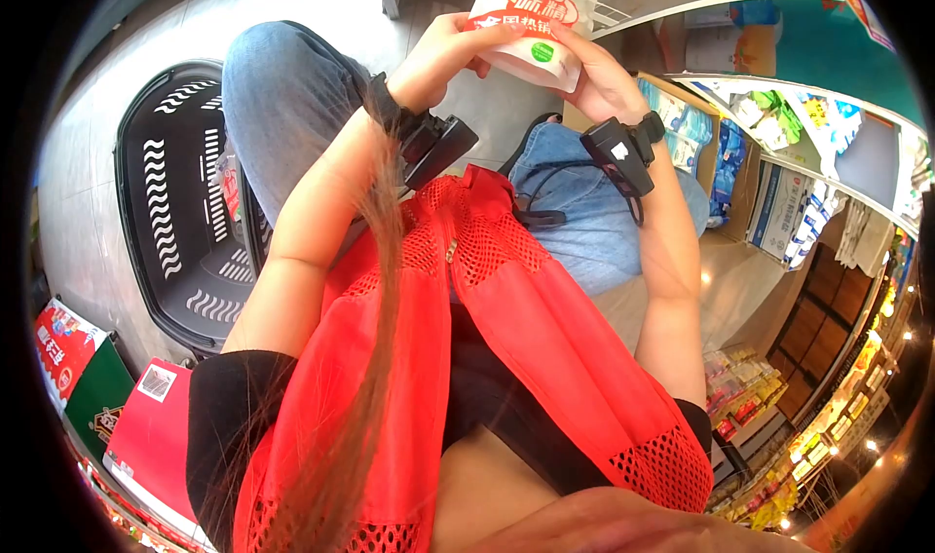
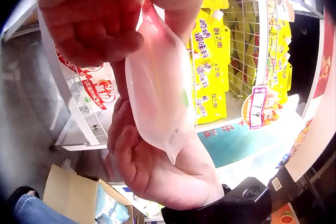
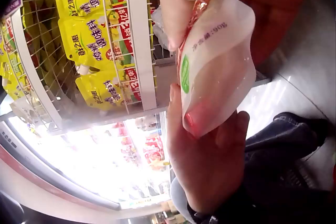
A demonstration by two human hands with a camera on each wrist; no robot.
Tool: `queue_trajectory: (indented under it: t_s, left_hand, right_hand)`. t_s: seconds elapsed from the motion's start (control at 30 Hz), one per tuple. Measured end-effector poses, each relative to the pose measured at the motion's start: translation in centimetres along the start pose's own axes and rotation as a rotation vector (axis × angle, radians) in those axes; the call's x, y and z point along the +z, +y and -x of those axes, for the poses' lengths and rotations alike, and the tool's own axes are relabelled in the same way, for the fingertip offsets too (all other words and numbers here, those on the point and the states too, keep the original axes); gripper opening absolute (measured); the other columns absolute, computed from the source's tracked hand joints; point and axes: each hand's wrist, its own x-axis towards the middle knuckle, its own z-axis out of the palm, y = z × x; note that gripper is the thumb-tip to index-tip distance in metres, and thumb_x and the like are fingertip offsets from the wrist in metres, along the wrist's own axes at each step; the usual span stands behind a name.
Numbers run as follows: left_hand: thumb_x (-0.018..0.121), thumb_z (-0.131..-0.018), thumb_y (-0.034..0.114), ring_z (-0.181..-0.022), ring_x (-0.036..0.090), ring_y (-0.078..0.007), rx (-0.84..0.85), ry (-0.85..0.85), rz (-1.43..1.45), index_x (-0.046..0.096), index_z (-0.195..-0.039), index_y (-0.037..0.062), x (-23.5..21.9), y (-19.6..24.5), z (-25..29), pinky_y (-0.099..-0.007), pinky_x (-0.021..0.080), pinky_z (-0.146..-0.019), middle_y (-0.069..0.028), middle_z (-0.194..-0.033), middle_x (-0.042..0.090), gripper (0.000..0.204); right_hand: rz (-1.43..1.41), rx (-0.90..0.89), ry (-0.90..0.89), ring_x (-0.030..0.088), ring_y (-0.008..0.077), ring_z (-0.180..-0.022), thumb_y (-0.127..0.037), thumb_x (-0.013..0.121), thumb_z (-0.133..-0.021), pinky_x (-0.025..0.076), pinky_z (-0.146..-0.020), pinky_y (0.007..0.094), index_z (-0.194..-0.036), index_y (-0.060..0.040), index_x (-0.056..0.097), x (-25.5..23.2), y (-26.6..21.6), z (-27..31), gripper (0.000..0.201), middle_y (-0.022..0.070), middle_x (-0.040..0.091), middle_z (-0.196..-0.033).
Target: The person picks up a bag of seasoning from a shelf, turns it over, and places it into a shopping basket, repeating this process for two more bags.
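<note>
A white and red seasoning packet (image 1: pixel 534 29) with large Chinese lettering and a green round mark is held up at the top of the head view. My left hand (image 1: pixel 438 64) grips its left side, thumb across the printed front. On the opposite side my right hand (image 1: pixel 606 83) grips it, with the thumb on the front and fingers behind. In the left wrist view the packet (image 2: pixel 157 85) appears edge-on between both hands, its plastic bulging. The right wrist view shows its pale lower end (image 3: pixel 223 61), with the green mark near one edge.
A black shopping basket (image 1: pixel 180 212) stands on the floor left of my knee. Yellow seasoning pouches (image 2: pixel 210 71) fill a wire rack close by. An open cardboard box (image 2: pixel 71 195) with blue packs sits on the floor. White shelves (image 1: pixel 828 90) line the right side.
</note>
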Motion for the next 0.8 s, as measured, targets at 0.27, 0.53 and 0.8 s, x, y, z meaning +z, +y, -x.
queue_trajectory:
  t_s: [0.27, 0.53, 0.8]
  left_hand:
    - [0.06, -0.073, 0.033, -0.055, 0.045, -0.0061, 0.011, 0.007, 0.019, 0.056, -0.085, 0.0006, 0.09, 0.35, 0.26, -0.0172, 0.035, -0.051, -0.002, -0.073, 0.056, 0.035]
    - [0.057, -0.074, 0.034, -0.052, 0.046, -0.0065, -0.093, 0.01, 0.014, 0.055, -0.092, -0.0023, -0.05, 0.05, -0.03, -0.0177, 0.04, -0.054, -0.0032, -0.077, 0.057, 0.04]
    - [0.059, -0.074, 0.031, -0.052, 0.048, -0.0066, -0.078, -0.004, -0.015, 0.054, -0.092, -0.0033, -0.11, 0.29, 0.08, -0.0176, 0.042, -0.053, -0.004, -0.077, 0.057, 0.039]
  right_hand:
    - [0.001, 0.087, 0.026, 0.051, 0.0112, -0.091, -0.033, 0.056, -0.078, 0.047, -0.073, 0.0299, -0.112, -0.0146, 0.045, 0.79, 0.47, 0.26, 0.04, 0.001, 0.053, -0.101]
    - [-0.047, 0.095, 0.047, 0.053, 0.0132, -0.09, -0.031, 0.061, -0.075, 0.047, -0.075, 0.0323, -0.106, -0.0122, 0.049, 0.9, 0.29, 0.57, 0.038, 0.0008, 0.054, -0.099]
    - [0.019, 0.075, 0.109, 0.054, 0.0136, -0.087, -0.028, 0.061, -0.075, 0.049, -0.072, 0.0288, -0.105, -0.0087, 0.049, 0.73, 0.62, 0.3, 0.037, 0.0037, 0.055, -0.096]
